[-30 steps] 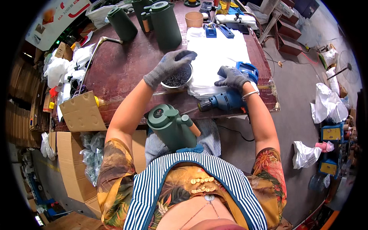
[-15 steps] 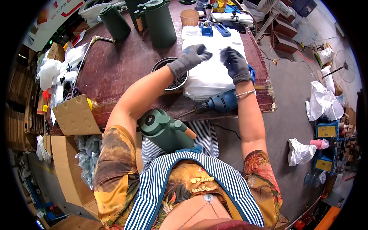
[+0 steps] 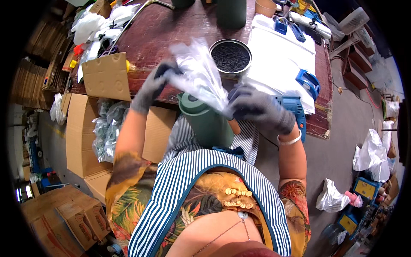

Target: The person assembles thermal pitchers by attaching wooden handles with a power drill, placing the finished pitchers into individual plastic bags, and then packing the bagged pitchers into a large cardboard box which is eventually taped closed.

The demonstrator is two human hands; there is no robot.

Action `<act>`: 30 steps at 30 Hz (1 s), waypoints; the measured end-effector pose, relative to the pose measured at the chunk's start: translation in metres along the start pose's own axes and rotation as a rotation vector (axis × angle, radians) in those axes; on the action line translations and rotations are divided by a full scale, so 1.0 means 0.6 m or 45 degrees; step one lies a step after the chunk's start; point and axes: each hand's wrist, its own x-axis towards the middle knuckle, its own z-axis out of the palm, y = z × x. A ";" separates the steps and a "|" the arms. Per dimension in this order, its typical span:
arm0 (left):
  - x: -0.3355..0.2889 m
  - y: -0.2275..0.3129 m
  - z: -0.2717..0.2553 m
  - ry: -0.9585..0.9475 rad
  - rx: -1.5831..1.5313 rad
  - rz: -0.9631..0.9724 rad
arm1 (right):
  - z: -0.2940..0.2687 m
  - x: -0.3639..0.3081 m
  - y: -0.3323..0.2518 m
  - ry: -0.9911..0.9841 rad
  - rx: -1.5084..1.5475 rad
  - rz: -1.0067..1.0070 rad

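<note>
Shows a clear plastic bag (image 3: 200, 70), crumpled and blurred, slanting from eleven toward five o'clock, overlapping a green jug (image 3: 209, 126). Leans with lid (image 3: 190, 104) toward eleven o'clock, tan handle (image 3: 234, 126) at three.

Table (image 3: 147, 47): dark red top, scuffed.
Bowl (image 3: 231, 72): round, silver-rimmed, filled with dark screws (image 3: 231, 58); placed just beside the sheets.
Sheets (image 3: 276, 53): white, stacked flat, right of bowl.
Drill (image 3: 295, 104): blue, at the near edge, partly hidden.
Jug (image 3: 231, 15): dark green, at far side, top outside the view.
Cup (image 3: 266, 8): tan, right of jug.
</note>
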 end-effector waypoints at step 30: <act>-0.546 0.231 0.024 1.354 1.946 -0.065 | 0.364 -0.193 0.002 0.700 0.081 0.742</act>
